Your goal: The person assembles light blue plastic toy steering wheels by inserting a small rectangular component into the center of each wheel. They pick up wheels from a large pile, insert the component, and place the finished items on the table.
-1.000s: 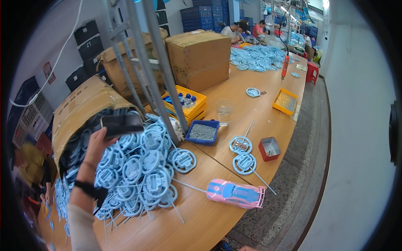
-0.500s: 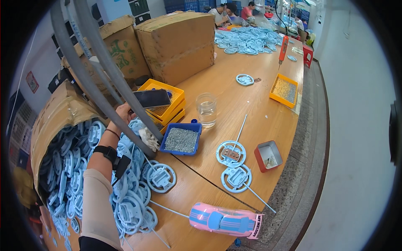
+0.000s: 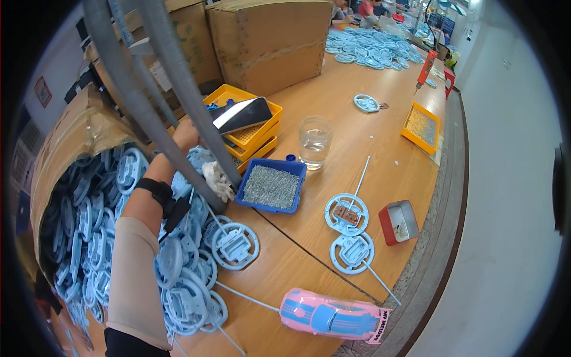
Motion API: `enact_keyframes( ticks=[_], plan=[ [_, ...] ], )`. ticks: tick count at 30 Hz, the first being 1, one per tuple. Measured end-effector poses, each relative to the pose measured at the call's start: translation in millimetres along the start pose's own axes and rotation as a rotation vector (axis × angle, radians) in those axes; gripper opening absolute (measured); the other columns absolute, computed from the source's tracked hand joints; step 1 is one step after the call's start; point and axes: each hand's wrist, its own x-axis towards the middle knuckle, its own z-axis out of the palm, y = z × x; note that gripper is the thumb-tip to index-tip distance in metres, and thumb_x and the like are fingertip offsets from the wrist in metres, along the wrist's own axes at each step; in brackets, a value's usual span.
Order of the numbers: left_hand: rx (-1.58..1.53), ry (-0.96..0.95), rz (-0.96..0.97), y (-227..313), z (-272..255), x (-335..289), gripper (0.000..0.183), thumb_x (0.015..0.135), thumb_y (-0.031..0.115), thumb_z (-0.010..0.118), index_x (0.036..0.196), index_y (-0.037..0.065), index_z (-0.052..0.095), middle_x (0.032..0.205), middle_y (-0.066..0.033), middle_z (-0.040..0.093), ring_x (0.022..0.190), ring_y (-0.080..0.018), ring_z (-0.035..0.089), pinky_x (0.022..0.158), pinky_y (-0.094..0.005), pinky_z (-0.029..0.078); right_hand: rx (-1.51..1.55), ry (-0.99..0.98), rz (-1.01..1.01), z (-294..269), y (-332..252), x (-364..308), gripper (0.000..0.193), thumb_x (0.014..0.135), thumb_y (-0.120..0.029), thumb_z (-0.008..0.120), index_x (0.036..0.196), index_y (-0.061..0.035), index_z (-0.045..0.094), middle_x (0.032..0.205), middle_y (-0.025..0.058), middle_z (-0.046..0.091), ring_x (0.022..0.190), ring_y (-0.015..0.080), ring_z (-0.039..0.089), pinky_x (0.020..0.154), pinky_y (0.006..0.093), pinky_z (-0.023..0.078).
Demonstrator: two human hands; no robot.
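We locate the left hand (image 3: 187, 134) at the upper left of the table, between two slanting grey metal poles (image 3: 184, 77), its forearm passing above a heap of light-blue wheel-shaped parts (image 3: 184, 300). Its fingers are mostly hidden behind the pole nearer the trays, so we cannot tell how far they are open or whether they grip the phone (image 3: 247, 116). We find this dark phone just beyond that pole, tilted over the top of the stacked yellow trays (image 3: 262, 132); we cannot tell whether it touches them. The right hand is out of view. Near the trays we note a blue tray (image 3: 270, 209) filled with small grey parts, and to its right a clear jar (image 3: 315, 143) holding liquid. At the near edge of the table we identify a pink-and-blue toy car (image 3: 330, 314); left of the heap, an open cardboard box (image 3: 89, 131) contains similar wheel-shaped parts.
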Motion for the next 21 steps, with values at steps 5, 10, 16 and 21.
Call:
enact_keyframes(
  ticks=[5,10,16,21],
  plan=[
    [-0.093,-0.022,-0.045,23,-9,-57,0.03,0.089,0.017,0.052,0.113,-0.001,0.053,0.097,-0.009,0.059,0.083,-0.0162,0.061,0.076,-0.0273,0.052,-0.01,0.035,0.033,1,-1,-18,0.018,0.075,-0.002,0.069,0.081,-0.0061,0.053,0.067,-0.0002,0.056,0.058,0.0068,0.052,0.052,0.0197,0.041],
    [-0.091,-0.063,-0.046,57,-52,-160,0.029,0.092,0.013,0.046,0.117,-0.002,0.05,0.101,-0.0091,0.057,0.091,-0.0163,0.06,0.082,-0.0294,0.051,0.001,-0.06,-0.115,18,-13,-26,0.017,0.075,-0.001,0.067,0.08,-0.007,0.051,0.064,-0.0008,0.055,0.055,0.0054,0.05,0.05,0.0186,0.04],
    [0.502,0.125,0.506,68,-44,-303,0.024,0.086,0.017,0.058,0.107,0.006,0.06,0.087,-0.0074,0.064,0.072,-0.0106,0.06,0.062,-0.0255,0.049,-0.027,-0.147,-0.192,45,-3,-40,0.019,0.076,0.001,0.067,0.084,-0.0068,0.052,0.066,-0.0013,0.054,0.056,0.0048,0.05,0.05,0.0177,0.039],
    [0.949,-0.05,0.717,17,35,-410,0.078,0.066,0.034,0.075,0.127,0.002,0.04,0.126,-0.0206,0.042,0.118,-0.0361,0.041,0.097,-0.0439,0.035,-0.01,-0.232,-0.285,66,31,-51,0.019,0.076,0.002,0.066,0.085,-0.0058,0.052,0.07,-0.0016,0.053,0.055,0.0046,0.049,0.051,0.0177,0.039]
  ],
)
